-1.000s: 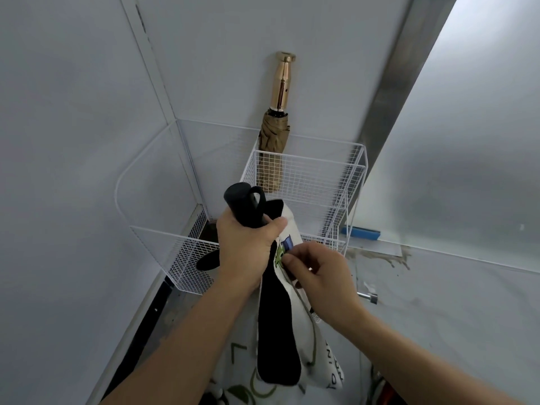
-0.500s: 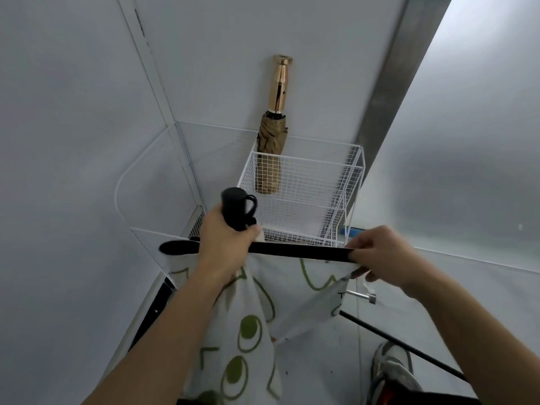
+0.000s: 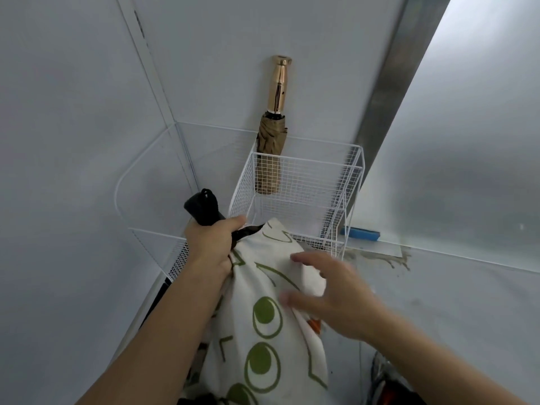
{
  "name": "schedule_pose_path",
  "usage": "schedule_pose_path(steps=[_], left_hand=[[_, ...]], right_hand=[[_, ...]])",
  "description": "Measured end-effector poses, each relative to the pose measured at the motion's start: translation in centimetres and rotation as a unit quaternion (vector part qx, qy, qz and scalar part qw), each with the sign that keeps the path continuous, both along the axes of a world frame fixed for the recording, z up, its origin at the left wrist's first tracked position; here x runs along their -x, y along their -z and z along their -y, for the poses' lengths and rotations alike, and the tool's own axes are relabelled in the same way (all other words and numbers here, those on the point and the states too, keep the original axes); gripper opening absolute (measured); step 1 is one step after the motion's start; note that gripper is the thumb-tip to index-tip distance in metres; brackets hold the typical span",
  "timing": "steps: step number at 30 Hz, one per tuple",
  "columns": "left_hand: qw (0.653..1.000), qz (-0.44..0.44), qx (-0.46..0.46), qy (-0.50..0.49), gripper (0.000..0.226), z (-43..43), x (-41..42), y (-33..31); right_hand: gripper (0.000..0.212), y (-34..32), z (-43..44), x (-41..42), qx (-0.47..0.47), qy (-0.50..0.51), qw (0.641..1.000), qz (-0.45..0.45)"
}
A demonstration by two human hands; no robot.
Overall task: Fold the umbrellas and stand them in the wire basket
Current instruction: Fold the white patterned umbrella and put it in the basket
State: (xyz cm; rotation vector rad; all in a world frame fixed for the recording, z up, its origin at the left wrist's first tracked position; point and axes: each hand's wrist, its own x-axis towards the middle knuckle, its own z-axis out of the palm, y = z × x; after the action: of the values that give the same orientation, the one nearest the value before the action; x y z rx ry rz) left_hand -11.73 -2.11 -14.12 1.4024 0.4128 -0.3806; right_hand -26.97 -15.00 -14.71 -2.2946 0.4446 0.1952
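My left hand grips a white umbrella with green patterns just below its black handle, which points up and away. The canopy hangs down between my arms, gathered loosely. With fingers spread, my right hand lies against the right side of the canopy; it is blurred. Behind them a white wire basket stands against the wall. A folded tan umbrella with a gold handle stands upright in its back left corner.
The basket sits in a corner between white walls; its outline mirrors in the glossy left wall. A metal strip runs up the wall behind it. A blue object lies at the wall base to its right. A shoe shows at bottom right.
My right hand let go of the black strap it had pulled out to the right and came back to the canopy. The canopy is wrapped closer around the shaft than before.
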Motion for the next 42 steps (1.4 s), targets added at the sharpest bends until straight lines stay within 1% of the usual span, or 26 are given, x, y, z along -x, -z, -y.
schedule_pose_path(steps=[1, 2, 3, 5, 8, 11, 13, 14, 15, 16, 18, 19, 20, 22, 24, 26, 27, 28, 29, 30, 31, 33, 35, 37, 40, 42], left_hand=[[1.000, -0.019, 0.022, 0.003, 0.027, 0.0, 0.0, -0.1], [0.998, -0.038, 0.047, 0.011, 0.026, 0.0, 0.2, -0.2], [0.996, -0.054, 0.073, 0.023, 0.026, 0.0, 0.4, -0.4], [0.991, -0.061, 0.114, 0.048, 0.028, -0.1, 0.9, -0.6], [0.984, 0.012, 0.140, 0.113, 0.030, -0.6, 1.0, -1.5], [0.960, 0.067, 0.158, 0.221, 0.041, -1.4, 1.1, -2.6], [0.946, -0.001, 0.204, 0.254, 0.038, -1.9, 1.3, -2.7], [0.937, -0.052, 0.233, 0.253, 0.028, -2.0, 1.4, -2.8], [0.934, -0.098, 0.250, 0.236, 0.021, -1.9, 1.2, -2.6], [0.940, -0.122, 0.244, 0.205, 0.017, -1.8, 1.0, -2.3], [0.978, -0.095, 0.138, 0.122, 0.014, -1.5, 0.2, -1.2], [0.993, -0.061, 0.066, 0.071, 0.017, -1.5, -0.1, -0.8], [0.999, -0.027, 0.012, 0.018, 0.019, -1.6, -0.4, -0.4], [0.998, 0.013, -0.032, -0.044, 0.020, -2.1, -0.8, -0.2], [0.996, 0.018, -0.031, -0.077, 0.022, -2.7, -1.4, 0.1], [0.995, 0.015, -0.033, -0.098, 0.023, -2.9, -1.9, 0.3], [0.994, 0.014, -0.037, -0.098, 0.023, -2.9, -2.0, 0.4], [0.995, 0.015, -0.041, -0.092, 0.022, -2.9, -2.0, 0.5], [0.996, 0.018, -0.045, -0.080, 0.021, -2.8, -1.9, 0.6], [0.997, 0.023, -0.048, -0.060, 0.021, -2.7, -1.8, 0.6], [0.998, 0.029, -0.051, -0.034, 0.022, -2.6, -1.7, 0.6], [0.998, 0.035, -0.047, 0.031, 0.024, -2.2, -1.4, 0.2], [0.994, 0.029, -0.039, 0.096, 0.028, -1.8, -1.0, -0.4], [0.989, 0.006, -0.002, 0.150, 0.022, -1.6, -0.2, -1.1], [0.968, -0.058, 0.123, 0.213, 0.017, -1.6, 0.8, -2.0], [0.954, -0.075, 0.167, 0.236, 0.019, -1.8, 0.9, -2.3]], right_hand=[[0.083, 0.3, -0.3, -0.4, 0.005, -0.018, 0.999, -0.051], [0.091, 0.7, -0.3, -0.7, -0.019, -0.026, 0.996, -0.086], [0.088, 1.0, 0.0, -1.0, -0.065, -0.027, 0.992, -0.105], [0.063, 1.6, 0.5, -1.4, -0.149, -0.016, 0.982, -0.115], [0.039, 1.7, 0.8, -1.5, -0.271, -0.012, 0.954, -0.124], [0.035, 1.7, 1.4, -1.7, -0.440, -0.037, 0.880, -0.175], [0.037, 1.6, 1.6, -1.7, -0.528, -0.078, 0.820, -0.207], [0.039, 1.5, 1.5, -1.8, -0.542, -0.084, 0.807, -0.220], [0.039, 1.4, 1.3, -1.8, -0.529, -0.083, 0.815, -0.222], [0.040, 1.6, 1.1, -1.9, -0.488, -0.077, 0.846, -0.202], [0.041, 1.8, 0.9, -2.0, -0.352, -0.040, 0.930, -0.101], [0.043, 1.6, 0.9, -1.9, -0.302, -0.011, 0.953, -0.037], [0.047, 1.2, 1.0, -1.7, -0.283, 0.008, 0.959, 0.017], [0.063, 0.0, 1.5, -0.9, -0.298, -0.012, 0.952, 0.073], [0.077, -1.2, 1.6, 0.2, -0.295, -0.097, 0.949, 0.052], [0.085, -1.5, 0.9, 1.0, -0.206, -0.148, 0.967, 0.005], [0.079, -1.1, 0.6, 1.1, -0.126, -0.146, 0.981, 0.020], [0.064, -0.7, 0.2, 1.0, -0.077, -0.122, 0.988, 0.060], [0.043, -0.3, 0.2, 0.8, -0.074, -0.076, 0.988, 0.108], [0.023, -0.1, 0.4, 0.6, -0.125, -0.008, 0.981, 0.148], [0.016, 0.2, 1.0, 0.3, -0.179, 0.073, 0.965, 0.175], [0.025, 0.2, 2.6, -0.3, -0.263, 0.222, 0.920, 0.187], [0.044, -0.2, 4.0, -0.8, -0.289, 0.296, 0.894, 0.170], [0.051, -0.1, 4.8, -1.1, -0.253, 0.316, 0.898, 0.171], [0.055, 0.3, 5.8, -1.7, -0.159, 0.314, 0.916, 0.193], [0.058, 0.4, 6.3, -1.9, -0.149, 0.307, 0.922, 0.182]])
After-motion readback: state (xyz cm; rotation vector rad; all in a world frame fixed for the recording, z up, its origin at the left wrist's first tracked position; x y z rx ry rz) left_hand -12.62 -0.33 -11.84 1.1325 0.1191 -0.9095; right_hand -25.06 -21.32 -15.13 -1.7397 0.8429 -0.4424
